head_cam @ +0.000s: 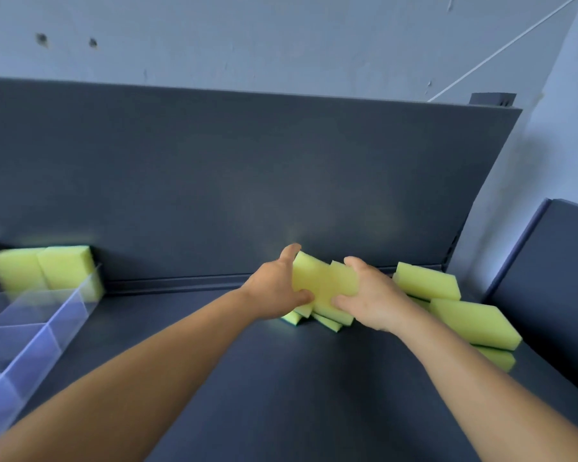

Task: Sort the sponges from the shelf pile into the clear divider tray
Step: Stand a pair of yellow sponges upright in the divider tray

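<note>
A pile of yellow sponges [471, 315] with green undersides lies on the dark shelf against its back panel, right of centre. My left hand [274, 285] grips one yellow sponge [306, 275] at the pile's left end. My right hand [371, 298] grips a second yellow sponge [342, 281] right beside it, the two sponges touching. A clear divider tray [60, 315] stands at the left edge. Two yellow sponges [40, 266] stand upright in its far compartment.
The dark shelf surface [281, 378] runs toward me between my forearms. Its upright back panel [247, 181] stands just behind the pile. A second dark panel [554, 271] rises at the right edge. The pale wall is behind.
</note>
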`<state>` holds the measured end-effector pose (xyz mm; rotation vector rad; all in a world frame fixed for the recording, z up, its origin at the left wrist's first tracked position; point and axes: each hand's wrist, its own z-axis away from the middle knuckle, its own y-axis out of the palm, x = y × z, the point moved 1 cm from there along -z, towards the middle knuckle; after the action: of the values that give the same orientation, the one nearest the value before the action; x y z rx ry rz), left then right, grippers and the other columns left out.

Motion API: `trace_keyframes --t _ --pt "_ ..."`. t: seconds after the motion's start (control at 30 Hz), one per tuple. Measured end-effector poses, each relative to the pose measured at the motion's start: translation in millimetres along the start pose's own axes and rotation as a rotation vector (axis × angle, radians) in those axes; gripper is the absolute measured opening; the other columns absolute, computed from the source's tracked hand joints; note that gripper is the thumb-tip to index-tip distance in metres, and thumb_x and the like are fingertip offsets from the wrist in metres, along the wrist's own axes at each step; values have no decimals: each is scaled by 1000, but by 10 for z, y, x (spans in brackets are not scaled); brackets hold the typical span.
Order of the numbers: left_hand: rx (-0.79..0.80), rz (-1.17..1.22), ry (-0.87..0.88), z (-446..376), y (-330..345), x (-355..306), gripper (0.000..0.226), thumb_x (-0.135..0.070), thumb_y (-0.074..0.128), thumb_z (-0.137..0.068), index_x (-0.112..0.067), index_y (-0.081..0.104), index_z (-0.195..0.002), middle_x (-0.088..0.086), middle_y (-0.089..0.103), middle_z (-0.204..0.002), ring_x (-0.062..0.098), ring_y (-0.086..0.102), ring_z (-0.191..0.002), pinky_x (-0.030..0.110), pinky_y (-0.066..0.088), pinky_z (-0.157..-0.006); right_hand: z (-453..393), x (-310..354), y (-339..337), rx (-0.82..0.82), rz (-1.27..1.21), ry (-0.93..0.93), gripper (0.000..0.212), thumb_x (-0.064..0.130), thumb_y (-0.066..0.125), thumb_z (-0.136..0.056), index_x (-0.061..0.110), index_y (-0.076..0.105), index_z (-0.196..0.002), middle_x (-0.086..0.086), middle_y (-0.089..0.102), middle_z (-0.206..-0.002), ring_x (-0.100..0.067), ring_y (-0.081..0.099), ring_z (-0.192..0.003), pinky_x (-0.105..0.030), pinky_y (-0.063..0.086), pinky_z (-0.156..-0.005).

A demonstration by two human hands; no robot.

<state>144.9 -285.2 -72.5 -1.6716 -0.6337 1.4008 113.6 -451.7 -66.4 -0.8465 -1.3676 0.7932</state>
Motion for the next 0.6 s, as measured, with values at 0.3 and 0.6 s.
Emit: trace_keyframes --t 0.3,0.6 --pt "-122 124 47 322 -398 244 76 -30 71 -81 -37 28 -144 4 49 -123 15 57 -87 27 49 -77 91 358 -59 -143 -209 -102 59 22 67 -80 32 44 -134 0 45 -128 -19 53 -90 -19 39 -53" --pt "-273 79 45 849 -1144 663 37 -24 72 -81 -22 49 -111 -1 55 -108 18 55 -74 36 53 -71 282 1148 88 -206 -297 -301 31 20 67 -80 32 61 -109 9 63 -109 -15 60 -91 -27 45 -76"
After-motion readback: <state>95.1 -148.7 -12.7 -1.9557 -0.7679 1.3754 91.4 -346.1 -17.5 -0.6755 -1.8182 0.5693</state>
